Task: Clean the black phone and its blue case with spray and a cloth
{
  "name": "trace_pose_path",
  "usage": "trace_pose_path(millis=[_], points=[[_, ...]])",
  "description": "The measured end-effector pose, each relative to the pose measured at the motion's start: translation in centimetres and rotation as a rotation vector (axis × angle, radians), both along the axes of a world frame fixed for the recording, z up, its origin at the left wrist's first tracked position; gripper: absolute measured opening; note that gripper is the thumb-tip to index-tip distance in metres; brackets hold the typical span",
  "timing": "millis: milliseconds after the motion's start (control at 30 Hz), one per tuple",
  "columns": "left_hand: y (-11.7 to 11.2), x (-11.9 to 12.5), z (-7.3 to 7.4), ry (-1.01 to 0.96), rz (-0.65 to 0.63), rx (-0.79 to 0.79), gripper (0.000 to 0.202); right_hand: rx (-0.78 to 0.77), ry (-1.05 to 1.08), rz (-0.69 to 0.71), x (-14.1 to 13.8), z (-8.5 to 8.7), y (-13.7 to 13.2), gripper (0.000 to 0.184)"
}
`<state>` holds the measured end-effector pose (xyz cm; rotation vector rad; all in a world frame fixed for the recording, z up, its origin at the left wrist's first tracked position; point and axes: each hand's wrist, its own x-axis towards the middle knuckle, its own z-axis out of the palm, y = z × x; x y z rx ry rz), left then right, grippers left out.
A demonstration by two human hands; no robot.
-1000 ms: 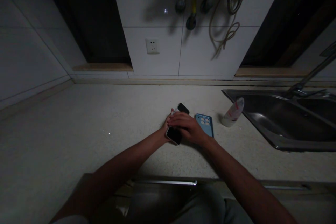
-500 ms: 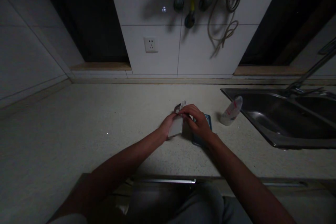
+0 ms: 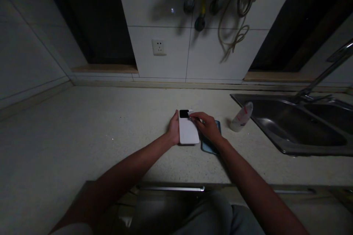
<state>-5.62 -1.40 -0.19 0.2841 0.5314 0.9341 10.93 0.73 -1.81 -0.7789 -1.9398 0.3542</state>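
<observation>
Two hands point(image 3: 173, 129) point(image 3: 209, 126) at white phone point(image 3: 188, 132) edges, wide counter point(image 3: 91, 128) leftward.

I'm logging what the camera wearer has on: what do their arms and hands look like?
The left hand and right hand show no gloves, and no watch or bracelet shows. Both forearms are bare. A pale, rounded edge of cloth, probably a short sleeve, shows by the left arm. It's too dim to rule out rings.

One head view, wide, looks forward and down from the near side of the worktop point(image 3: 138, 114), taking in wall point(image 3: 171, 64) and sink point(image 3: 289, 128); left hand point(image 3: 173, 129) and right hand point(image 3: 209, 125) fall near mid-frame.
</observation>
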Motion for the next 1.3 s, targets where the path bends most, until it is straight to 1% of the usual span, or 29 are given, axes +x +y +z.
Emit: trace_pose_path(millis=[100,200,267,333,433,500,600,733,833,900,967,1033,1100,1200,1300], points=[[-0.2,0.2,-0.4,-0.002,-0.061,0.028,0.073,0.043,0.016,-0.039,0.0,0.0,0.2,0.019],[-0.6,0.4,-0.7,-0.014,-0.143,0.074,0.079,0.09,0.039,-0.181,0.2,0.3,0.2,0.017],[-1.0,0.5,-0.6,-0.004,-0.183,0.096,0.082,0.088,0.061,-0.253,0.4,0.6,0.1,0.018],[-1.4,0.7,-0.2,0.032,-0.209,0.101,0.083,0.084,0.09,-0.267,0.6,0.9,0.0,0.019],[-2.0,0.9,0.5,0.089,-0.203,0.104,0.083,0.113,0.086,-0.25,0.7,1.1,-0.1,0.02],[-2.2,1.1,0.7,0.105,-0.188,0.112,0.083,0.135,0.053,-0.221,0.6,1.1,-0.3,0.02],[-2.1,1.3,0.5,0.114,-0.165,0.129,0.081,0.141,0.02,-0.13,-0.1,1.0,-0.8,0.021],[-1.5,1.3,-0.4,0.146,-0.103,0.093,0.076,0.177,-0.032,0.093,-1.1,1.1,-1.5,0.021],[-1.1,1.0,-0.8,0.089,-0.047,0.031,0.072,0.21,-0.092,0.239,-1.6,1.2,-1.9,0.02],[-0.9,0.8,-0.9,0.036,-0.016,0.017,0.068,0.205,-0.114,0.291,-1.8,1.2,-2.0,0.021],[-0.8,0.7,-0.8,0.01,-0.001,0.019,0.067,0.201,-0.115,0.305,-1.8,1.2,-2.1,0.021],[-0.8,0.7,-0.7,0.009,0.004,0.023,0.067,0.216,-0.122,0.29,-1.8,1.1,-2.1,0.021],[-0.7,0.8,-0.5,0.027,0.015,0.021,0.068,0.246,-0.142,0.242,-1.7,0.9,-1.9,0.022],[-0.8,0.9,-0.2,0.06,0.032,0.022,0.068,0.268,-0.159,0.116,-1.3,0.8,-1.5,0.024],[-1.0,1.0,0.3,0.042,0.007,0.044,0.067,0.239,-0.145,0.014,-0.9,0.8,-1.1,0.024]])
